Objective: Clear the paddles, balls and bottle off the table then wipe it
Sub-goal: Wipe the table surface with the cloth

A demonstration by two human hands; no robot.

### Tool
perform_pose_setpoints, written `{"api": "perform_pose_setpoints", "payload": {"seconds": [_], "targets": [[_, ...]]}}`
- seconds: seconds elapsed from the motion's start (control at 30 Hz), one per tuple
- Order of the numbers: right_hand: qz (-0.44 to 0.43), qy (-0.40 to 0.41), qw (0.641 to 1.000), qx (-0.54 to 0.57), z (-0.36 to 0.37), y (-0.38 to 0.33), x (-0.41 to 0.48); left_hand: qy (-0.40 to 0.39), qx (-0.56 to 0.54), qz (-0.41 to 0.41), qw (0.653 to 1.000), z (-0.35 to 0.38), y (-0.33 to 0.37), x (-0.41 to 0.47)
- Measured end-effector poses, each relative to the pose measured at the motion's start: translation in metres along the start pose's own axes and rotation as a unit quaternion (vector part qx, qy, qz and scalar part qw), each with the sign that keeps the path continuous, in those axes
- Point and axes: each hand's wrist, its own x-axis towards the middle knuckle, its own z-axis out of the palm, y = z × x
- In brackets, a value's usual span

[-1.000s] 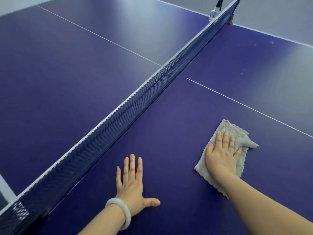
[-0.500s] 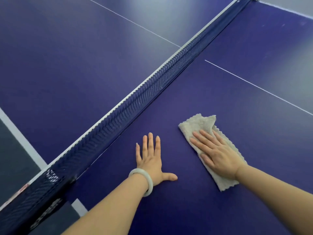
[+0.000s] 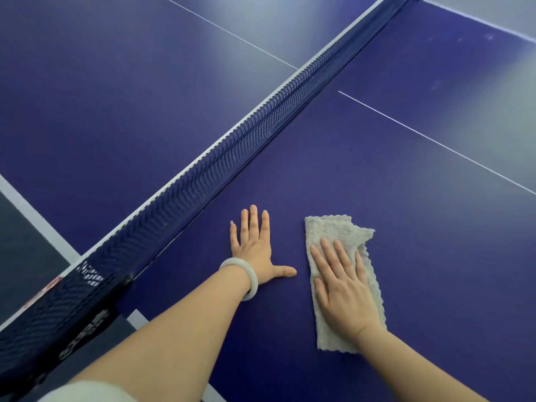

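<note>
Table-tennis table (image 3: 377, 175), deep purple-blue, fills the scene. A dark net (image 3: 232, 158) with a white top band divides it, running from near left to far right. On the half to the right of the net, close to the near edge, a grey-beige cloth (image 3: 330, 227) lies flat on the surface with its long side pointing away. Its far right corner looks folded over, though the fabric there is hard to read. A person's right hand (image 3: 342, 288) presses down on the cloth, palm flat, fingers straight and slightly spread, gripping nothing. Just left of the cloth and not touching it, the left hand (image 3: 255, 248) rests palm down on the bare table. Its fingers are straight and close together, and the thumb sticks out toward the cloth. A pale bangle (image 3: 246, 274) circles the left wrist. A thin white line (image 3: 435, 142) crosses the surface farther right.
</note>
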Motion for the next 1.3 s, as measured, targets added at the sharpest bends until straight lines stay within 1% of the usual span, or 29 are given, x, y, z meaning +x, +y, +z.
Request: {"api": "perform_pose_setpoints", "payload": {"seconds": [0.07, 0.13, 0.2, 0.27, 0.37, 0.47, 0.6, 0.63, 0.73, 0.77, 0.8, 0.83, 0.9, 0.97, 1.1, 1.2, 1.3], "targets": [[0.024, 0.002, 1.0, 0.008, 0.001, 0.003, -0.004, 0.01, -0.022, 0.021, 0.999, -0.003, -0.006, -0.004], [0.026, -0.002, 1.0, 0.014, 0.0, 0.001, -0.002, 0.038, -0.04, 0.038, 0.998, -0.002, -0.017, -0.016], [0.023, -0.004, 1.0, 0.013, -0.002, -0.001, -0.002, 0.073, -0.038, 0.021, 0.996, 0.008, -0.035, -0.039], [0.023, -0.001, 1.0, 0.016, -0.002, -0.001, -0.002, 0.086, -0.034, -0.027, 0.995, 0.026, -0.055, -0.071], [0.023, 0.004, 1.0, 0.013, -0.001, 0.0, -0.003, 0.038, -0.038, -0.084, 0.995, 0.05, -0.077, -0.116], [0.028, 0.005, 0.999, 0.019, 0.0, 0.0, -0.003, -0.002, -0.034, -0.083, 0.996, 0.06, -0.08, -0.131], [0.096, 0.001, 0.995, 0.019, 0.005, -0.025, -0.003, -0.016, -0.022, -0.1, 0.995, 0.057, -0.074, -0.129], [0.081, 0.002, 0.996, 0.024, 0.007, -0.037, -0.009, -0.018, -0.019, -0.101, 0.994, 0.056, -0.073, -0.13], [-0.034, -0.001, 0.999, 0.019, 0.017, -0.062, -0.048, -0.021, -0.014, -0.105, 0.994, 0.053, -0.072, -0.134], [-0.052, -0.001, 0.998, 0.018, 0.019, -0.06, -0.063, -0.023, -0.015, -0.105, 0.994, 0.053, -0.071, -0.135], [-0.05, 0.004, 0.999, 0.02, 0.021, -0.054, -0.075, -0.026, -0.014, -0.105, 0.994, 0.052, -0.07, -0.135], [-0.03, 0.008, 0.999, 0.022, 0.022, -0.047, -0.087, -0.029, -0.013, -0.105, 0.994, 0.051, -0.07, -0.135], [0.036, 0.013, 0.999, 0.022, 0.024, -0.037, -0.105, -0.03, -0.009, -0.107, 0.994, 0.052, -0.07, -0.134], [0.098, 0.003, 0.995, 0.02, 0.025, -0.034, -0.115, -0.03, -0.009, -0.106, 0.994, 0.053, -0.071, -0.133], [0.196, -0.011, 0.979, 0.046, 0.027, -0.063, -0.13, -0.034, -0.007, -0.104, 0.994, 0.054, -0.073, -0.132], [0.212, 0.002, 0.974, 0.077, 0.024, -0.098, -0.129, -0.03, -0.016, -0.102, 0.994, 0.056, -0.075, -0.13], [0.194, -0.008, 0.98, 0.051, 0.022, -0.117, -0.099, -0.026, -0.025, -0.098, 0.995, 0.057, -0.076, -0.129]]}}
